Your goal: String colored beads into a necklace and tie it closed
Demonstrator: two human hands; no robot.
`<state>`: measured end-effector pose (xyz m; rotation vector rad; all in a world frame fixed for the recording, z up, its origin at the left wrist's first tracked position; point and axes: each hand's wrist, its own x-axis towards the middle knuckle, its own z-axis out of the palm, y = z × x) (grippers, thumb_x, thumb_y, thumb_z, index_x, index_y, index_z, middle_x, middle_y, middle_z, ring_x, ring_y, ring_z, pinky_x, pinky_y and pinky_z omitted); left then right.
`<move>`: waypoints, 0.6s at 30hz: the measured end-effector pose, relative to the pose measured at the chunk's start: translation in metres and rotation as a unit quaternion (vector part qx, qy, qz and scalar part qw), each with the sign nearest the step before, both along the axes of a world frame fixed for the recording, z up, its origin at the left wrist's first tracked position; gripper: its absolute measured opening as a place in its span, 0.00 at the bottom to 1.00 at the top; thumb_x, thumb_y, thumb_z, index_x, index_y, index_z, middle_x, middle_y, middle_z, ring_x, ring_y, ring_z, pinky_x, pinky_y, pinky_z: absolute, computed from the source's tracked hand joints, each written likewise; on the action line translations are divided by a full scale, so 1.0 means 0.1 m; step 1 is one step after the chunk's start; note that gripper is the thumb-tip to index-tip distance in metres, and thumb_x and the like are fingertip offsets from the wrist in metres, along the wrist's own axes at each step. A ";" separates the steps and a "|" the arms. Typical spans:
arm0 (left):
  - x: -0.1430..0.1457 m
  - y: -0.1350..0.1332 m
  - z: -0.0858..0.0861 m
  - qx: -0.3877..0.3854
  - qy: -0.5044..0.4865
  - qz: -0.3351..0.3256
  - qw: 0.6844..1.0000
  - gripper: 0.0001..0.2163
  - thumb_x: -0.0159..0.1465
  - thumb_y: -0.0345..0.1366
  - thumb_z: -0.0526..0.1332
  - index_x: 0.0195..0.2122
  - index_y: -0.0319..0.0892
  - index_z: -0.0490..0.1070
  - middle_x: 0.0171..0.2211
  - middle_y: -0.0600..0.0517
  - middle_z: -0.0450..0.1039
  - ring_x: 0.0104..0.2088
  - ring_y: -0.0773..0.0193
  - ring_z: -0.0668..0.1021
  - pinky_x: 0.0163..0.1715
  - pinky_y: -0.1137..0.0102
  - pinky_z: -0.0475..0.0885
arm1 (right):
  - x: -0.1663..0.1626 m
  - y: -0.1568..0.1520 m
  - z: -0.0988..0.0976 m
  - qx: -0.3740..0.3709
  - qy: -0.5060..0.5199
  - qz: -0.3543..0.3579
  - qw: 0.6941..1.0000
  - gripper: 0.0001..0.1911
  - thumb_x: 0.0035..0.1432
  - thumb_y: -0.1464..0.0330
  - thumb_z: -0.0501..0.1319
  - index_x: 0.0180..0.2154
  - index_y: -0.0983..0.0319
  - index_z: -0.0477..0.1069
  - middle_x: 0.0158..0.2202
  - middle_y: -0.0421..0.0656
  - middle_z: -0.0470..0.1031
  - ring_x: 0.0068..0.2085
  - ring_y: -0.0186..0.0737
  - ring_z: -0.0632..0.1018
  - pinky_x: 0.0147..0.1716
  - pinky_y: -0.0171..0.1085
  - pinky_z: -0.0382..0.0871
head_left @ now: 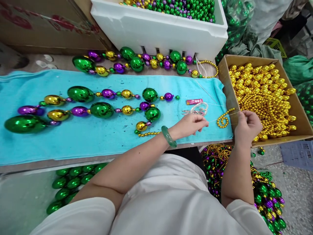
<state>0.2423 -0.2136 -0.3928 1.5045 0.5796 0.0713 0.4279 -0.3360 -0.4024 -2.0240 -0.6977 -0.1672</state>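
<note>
My left hand (189, 125), with a green bangle (168, 136) at its wrist, pinches a thin pale thread near the towel's front right. My right hand (248, 127) is closed on the same thread beside the gold bead box; its fingertips are partly hidden. Between the hands, a short curled string of small gold beads (222, 121) lies on the towel. A long bead strand (80, 94) of green, purple and gold balls is laid out in a loop to the left. Scissors (195, 112) and a coil of white cord (201, 107) rest just beyond my left hand.
A blue towel (117, 143) covers the table. At right stands a cardboard box (266, 142) of gold beads. Behind are a white foam box (158, 32) of mixed beads and another bead strand (137, 64). A small red packet (194, 101) lies near the scissors.
</note>
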 end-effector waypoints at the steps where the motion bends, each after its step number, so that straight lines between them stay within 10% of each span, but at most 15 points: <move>1: 0.02 -0.02 -0.02 0.004 0.002 0.003 1.000 0.11 0.61 0.39 0.56 0.32 0.38 0.73 0.22 0.55 0.66 0.22 0.74 0.68 0.18 0.79 0.64 | 0.00 0.00 0.01 -0.036 -0.018 -0.002 0.999 0.08 0.54 0.65 0.59 0.29 0.63 0.72 0.22 0.38 0.66 0.25 0.34 0.67 0.28 0.36 0.63; 6: 0.09 -0.17 -0.13 0.018 0.008 0.051 0.998 0.09 0.60 0.37 0.57 0.30 0.38 0.73 0.20 0.56 0.65 0.21 0.74 0.68 0.19 0.79 0.62 | -0.25 -0.03 0.18 -0.129 -0.017 0.214 0.968 0.21 0.54 0.68 0.59 0.50 0.58 0.70 0.49 0.47 0.73 0.43 0.43 0.74 0.37 0.40 0.69; 9: 0.09 -0.22 -0.17 -0.013 -0.001 0.069 0.998 0.08 0.60 0.34 0.55 0.30 0.38 0.73 0.21 0.56 0.66 0.21 0.74 0.69 0.20 0.78 0.63 | -0.44 -0.02 0.22 -0.145 0.091 0.394 0.903 0.22 0.55 0.66 0.60 0.52 0.58 0.70 0.47 0.47 0.74 0.40 0.41 0.75 0.33 0.37 0.70; 14: -0.02 -0.20 -0.15 -0.041 0.014 0.050 0.998 0.13 0.63 0.40 0.53 0.26 0.38 0.69 0.21 0.56 0.66 0.18 0.75 0.67 0.20 0.76 0.64 | -0.56 0.04 0.09 -0.198 0.090 0.367 0.904 0.15 0.54 0.60 0.63 0.40 0.61 0.76 0.20 0.37 0.67 0.20 0.31 0.64 0.20 0.33 0.58; 18: -0.25 -0.01 -0.08 0.135 -0.001 -0.014 0.991 0.14 0.65 0.43 0.53 0.36 0.41 0.74 0.33 0.50 0.76 0.32 0.68 0.75 0.35 0.70 0.70 | -0.52 0.06 0.09 -0.270 0.017 0.328 0.905 0.15 0.54 0.56 0.61 0.35 0.60 0.77 0.18 0.37 0.67 0.19 0.32 0.65 0.20 0.33 0.55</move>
